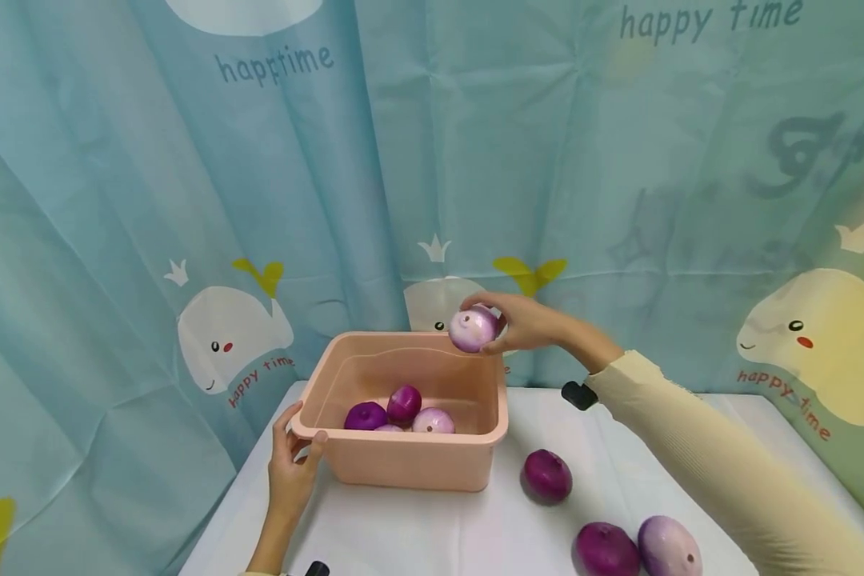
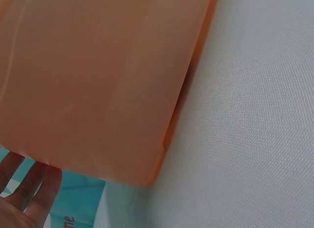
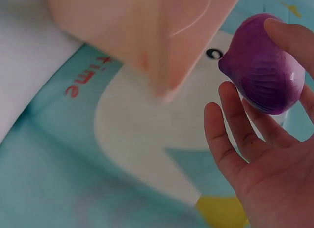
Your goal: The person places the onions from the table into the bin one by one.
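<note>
My right hand [image 1: 524, 322] holds a pale purple-and-white onion [image 1: 473, 329] in the air over the right rear rim of a pink plastic bin [image 1: 410, 464]. In the right wrist view the onion [image 3: 265, 66] shows its darker, pointed end, with the thumb on one side and fingers on the other. At the bin's near left corner my left hand [image 1: 291, 470] grips the rim. The left wrist view shows its fingers [image 2: 41, 188] against the bin's edge. Inside the bin lie several onions, among them a dark purple one [image 1: 365, 416], a magenta one [image 1: 405, 404] and a pale one [image 1: 434, 421].
Right of the bin, a purple onion [image 1: 547, 476] rests on the white tabletop [image 1: 396, 536]. Nearer the front edge, another purple onion [image 1: 606, 550] touches a pale one [image 1: 670, 546]. A blue printed curtain [image 1: 490, 176] hangs behind the table.
</note>
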Motion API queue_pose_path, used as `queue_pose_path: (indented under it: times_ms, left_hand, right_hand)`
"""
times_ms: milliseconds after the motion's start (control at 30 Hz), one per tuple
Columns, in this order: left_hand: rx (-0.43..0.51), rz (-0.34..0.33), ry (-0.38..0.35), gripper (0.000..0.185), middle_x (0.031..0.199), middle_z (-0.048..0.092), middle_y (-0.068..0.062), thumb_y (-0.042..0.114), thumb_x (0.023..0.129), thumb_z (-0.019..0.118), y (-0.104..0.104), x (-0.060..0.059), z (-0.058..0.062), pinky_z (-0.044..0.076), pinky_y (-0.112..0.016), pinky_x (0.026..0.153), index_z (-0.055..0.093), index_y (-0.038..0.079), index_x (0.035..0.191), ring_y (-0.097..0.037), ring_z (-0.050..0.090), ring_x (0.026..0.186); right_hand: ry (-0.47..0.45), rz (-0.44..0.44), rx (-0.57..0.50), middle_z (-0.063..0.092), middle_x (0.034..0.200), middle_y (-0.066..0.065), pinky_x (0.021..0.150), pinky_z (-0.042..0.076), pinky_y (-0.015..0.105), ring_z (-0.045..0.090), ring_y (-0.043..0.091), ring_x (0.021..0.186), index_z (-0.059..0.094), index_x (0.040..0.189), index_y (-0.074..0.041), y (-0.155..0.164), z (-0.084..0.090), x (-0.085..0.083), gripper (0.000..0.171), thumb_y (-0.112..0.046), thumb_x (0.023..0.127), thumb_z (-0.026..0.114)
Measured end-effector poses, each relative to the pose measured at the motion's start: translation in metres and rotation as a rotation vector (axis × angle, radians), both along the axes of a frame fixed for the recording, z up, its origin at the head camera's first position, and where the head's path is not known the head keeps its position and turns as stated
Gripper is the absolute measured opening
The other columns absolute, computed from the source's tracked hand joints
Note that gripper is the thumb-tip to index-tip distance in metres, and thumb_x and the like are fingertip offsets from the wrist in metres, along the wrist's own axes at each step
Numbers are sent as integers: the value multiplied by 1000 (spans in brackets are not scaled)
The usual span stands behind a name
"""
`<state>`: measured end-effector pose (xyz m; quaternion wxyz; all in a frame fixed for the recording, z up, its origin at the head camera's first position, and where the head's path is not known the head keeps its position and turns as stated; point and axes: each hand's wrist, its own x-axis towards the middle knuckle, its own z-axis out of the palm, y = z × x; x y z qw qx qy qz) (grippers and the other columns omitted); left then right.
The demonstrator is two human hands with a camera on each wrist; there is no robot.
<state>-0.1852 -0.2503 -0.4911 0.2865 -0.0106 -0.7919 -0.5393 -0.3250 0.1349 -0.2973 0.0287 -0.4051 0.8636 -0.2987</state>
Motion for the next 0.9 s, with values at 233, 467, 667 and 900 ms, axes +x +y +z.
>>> queue_pose_path:
  times_ms: [233,467,667,900]
  left_hand:
    - [11,4,-5,64,142,59,-21,9,99,65,1,1,2,51,-15,75,36,18,155,2,57,98]
    - [4,5,-22,64,147,56,-19,11,99,65,3,0,4,51,-15,77,35,20,156,3,56,100]
    - [11,0,-28,65,147,55,-19,11,99,66,4,-1,5,51,-15,78,36,19,156,2,57,100]
    - [7,12,-37,66,148,54,-19,12,99,65,3,2,3,50,-13,78,35,20,157,3,56,101]
  right_hand:
    - [-21,-1,64,57,133,6,90,56,37,61,25,106,55,139,-21,-38,7,-8,66,-15,81,85]
    - [34,29,103,61,130,4,95,52,37,58,23,114,59,135,-17,-65,1,-19,62,-20,80,87]
    - [11,31,121,62,122,0,95,50,33,59,18,109,60,131,-18,-81,-6,-21,57,-22,81,87]
    - [-83,44,113,62,118,-3,93,49,29,60,15,105,60,130,-18,-95,-18,-19,55,-19,82,87]
